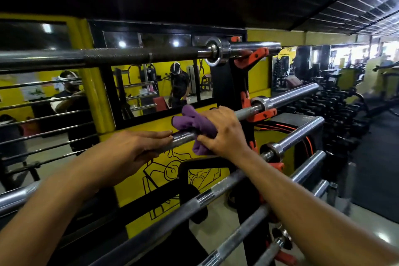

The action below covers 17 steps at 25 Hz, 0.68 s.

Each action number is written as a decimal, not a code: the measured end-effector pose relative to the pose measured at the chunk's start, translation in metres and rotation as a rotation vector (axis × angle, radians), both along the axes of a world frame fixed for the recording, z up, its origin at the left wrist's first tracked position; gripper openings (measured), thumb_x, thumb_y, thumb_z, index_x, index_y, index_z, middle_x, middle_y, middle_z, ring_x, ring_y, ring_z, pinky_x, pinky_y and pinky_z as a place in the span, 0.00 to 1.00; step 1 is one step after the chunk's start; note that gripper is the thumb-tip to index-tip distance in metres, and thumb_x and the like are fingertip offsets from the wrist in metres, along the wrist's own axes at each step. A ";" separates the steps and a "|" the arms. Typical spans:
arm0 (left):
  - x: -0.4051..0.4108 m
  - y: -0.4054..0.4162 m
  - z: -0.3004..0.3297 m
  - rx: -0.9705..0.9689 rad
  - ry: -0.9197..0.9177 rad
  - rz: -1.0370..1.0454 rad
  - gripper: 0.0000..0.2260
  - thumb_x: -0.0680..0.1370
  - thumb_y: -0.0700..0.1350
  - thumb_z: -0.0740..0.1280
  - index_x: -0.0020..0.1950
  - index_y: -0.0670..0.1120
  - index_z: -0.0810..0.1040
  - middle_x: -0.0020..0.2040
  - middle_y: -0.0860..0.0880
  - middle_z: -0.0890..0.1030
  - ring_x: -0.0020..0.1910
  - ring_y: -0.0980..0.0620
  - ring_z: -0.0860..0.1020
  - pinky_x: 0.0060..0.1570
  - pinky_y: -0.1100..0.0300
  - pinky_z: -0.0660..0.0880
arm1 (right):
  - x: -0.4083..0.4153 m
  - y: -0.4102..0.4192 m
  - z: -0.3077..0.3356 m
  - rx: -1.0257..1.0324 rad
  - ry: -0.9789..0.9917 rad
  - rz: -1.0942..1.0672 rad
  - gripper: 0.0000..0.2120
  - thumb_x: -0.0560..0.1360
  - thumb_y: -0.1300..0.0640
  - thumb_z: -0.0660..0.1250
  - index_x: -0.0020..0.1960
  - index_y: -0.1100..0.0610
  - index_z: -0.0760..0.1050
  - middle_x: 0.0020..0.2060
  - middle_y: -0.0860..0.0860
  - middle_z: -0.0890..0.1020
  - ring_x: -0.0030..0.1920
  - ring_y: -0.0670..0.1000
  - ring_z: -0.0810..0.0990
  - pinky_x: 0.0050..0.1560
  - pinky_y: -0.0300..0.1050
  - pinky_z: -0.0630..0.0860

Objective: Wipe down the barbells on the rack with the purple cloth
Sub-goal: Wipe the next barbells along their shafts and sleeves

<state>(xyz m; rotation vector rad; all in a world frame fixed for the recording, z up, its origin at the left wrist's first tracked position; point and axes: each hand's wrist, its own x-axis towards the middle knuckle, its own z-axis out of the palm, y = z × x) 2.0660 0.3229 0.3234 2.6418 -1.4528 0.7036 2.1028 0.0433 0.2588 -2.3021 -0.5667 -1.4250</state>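
Note:
Several steel barbells lie across a rack with orange hooks (264, 114). My right hand (224, 131) grips the purple cloth (194, 121), wrapped round the shaft of the second barbell (287, 98) from the top. My left hand (138, 147) holds the same shaft just left of the cloth, fingers along the top and thumb underneath. A dark knurled barbell (129, 55) sits on the top hooks. Lower barbells (194, 201) run beneath my forearms.
A yellow wall (267, 35) with mirrors (164, 84) stands behind the rack; people show in the reflections. A dumbbell rack (336, 114) and gym machines fill the right side. Dark floor matting (377, 168) lies at right.

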 end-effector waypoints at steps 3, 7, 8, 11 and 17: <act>-0.004 -0.001 -0.001 -0.022 0.014 0.007 0.24 0.79 0.45 0.67 0.73 0.61 0.69 0.73 0.66 0.65 0.64 0.65 0.69 0.59 0.70 0.66 | 0.016 -0.048 0.016 0.122 0.035 -0.160 0.12 0.69 0.46 0.62 0.43 0.54 0.74 0.35 0.52 0.76 0.39 0.58 0.77 0.45 0.52 0.71; -0.004 -0.003 0.001 -0.037 0.037 0.023 0.23 0.80 0.44 0.67 0.73 0.61 0.69 0.72 0.68 0.65 0.67 0.64 0.69 0.63 0.67 0.67 | 0.026 -0.066 0.017 0.333 0.035 -0.175 0.05 0.70 0.48 0.59 0.40 0.49 0.66 0.32 0.46 0.69 0.36 0.54 0.71 0.42 0.52 0.70; -0.003 -0.004 0.002 -0.036 0.035 0.025 0.23 0.80 0.44 0.67 0.73 0.61 0.69 0.72 0.68 0.65 0.68 0.64 0.69 0.64 0.66 0.68 | 0.027 -0.063 0.019 0.365 0.048 -0.198 0.05 0.70 0.48 0.58 0.39 0.49 0.66 0.32 0.47 0.70 0.36 0.53 0.70 0.43 0.53 0.71; -0.003 -0.006 0.004 -0.035 0.054 0.022 0.23 0.79 0.45 0.68 0.72 0.61 0.70 0.72 0.66 0.67 0.67 0.62 0.71 0.65 0.63 0.71 | 0.020 -0.028 0.020 0.338 0.100 -0.212 0.12 0.69 0.43 0.58 0.42 0.49 0.73 0.33 0.48 0.76 0.38 0.54 0.74 0.52 0.55 0.73; -0.009 -0.004 0.013 0.041 0.053 0.027 0.24 0.79 0.44 0.68 0.74 0.59 0.69 0.74 0.65 0.65 0.70 0.60 0.70 0.67 0.58 0.71 | -0.011 0.037 0.007 0.017 0.011 -0.058 0.19 0.68 0.44 0.63 0.52 0.55 0.78 0.41 0.49 0.79 0.44 0.55 0.76 0.52 0.52 0.69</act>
